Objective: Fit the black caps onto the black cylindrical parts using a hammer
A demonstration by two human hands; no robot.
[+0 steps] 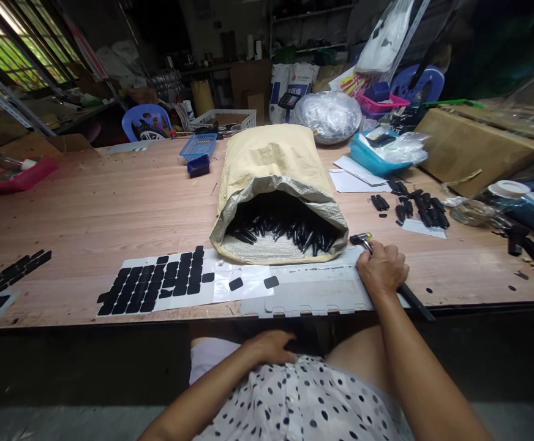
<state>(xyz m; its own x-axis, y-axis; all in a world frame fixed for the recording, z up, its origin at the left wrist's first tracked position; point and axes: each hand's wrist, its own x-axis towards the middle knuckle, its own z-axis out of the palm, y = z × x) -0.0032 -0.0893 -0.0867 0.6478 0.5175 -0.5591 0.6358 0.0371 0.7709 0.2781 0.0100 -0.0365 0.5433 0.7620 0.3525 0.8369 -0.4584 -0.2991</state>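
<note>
At the right front of the table, my right hand (383,267) is wrapped round a hammer (416,301). Its metal head with a yellowish end points away from me, and its dark handle sticks out toward the table edge. My left hand (270,347) rests loosely on my lap, fingers apart and holding nothing. Ahead of me lies a cream sack (271,150), its silvery mouth facing me, with many glossy black tapered pieces (306,236) inside. A grey-white board (317,291) lies along the edge. Black rounded patches (141,285) cover white sheets to the left.
Several black pieces (425,208) lie on the right, near a cardboard box (482,144) and a teal basin (372,156). Blue baskets (198,147) stand behind the patches. A red tray (19,174) sits far left, and more black strips (14,272) lie at the left edge.
</note>
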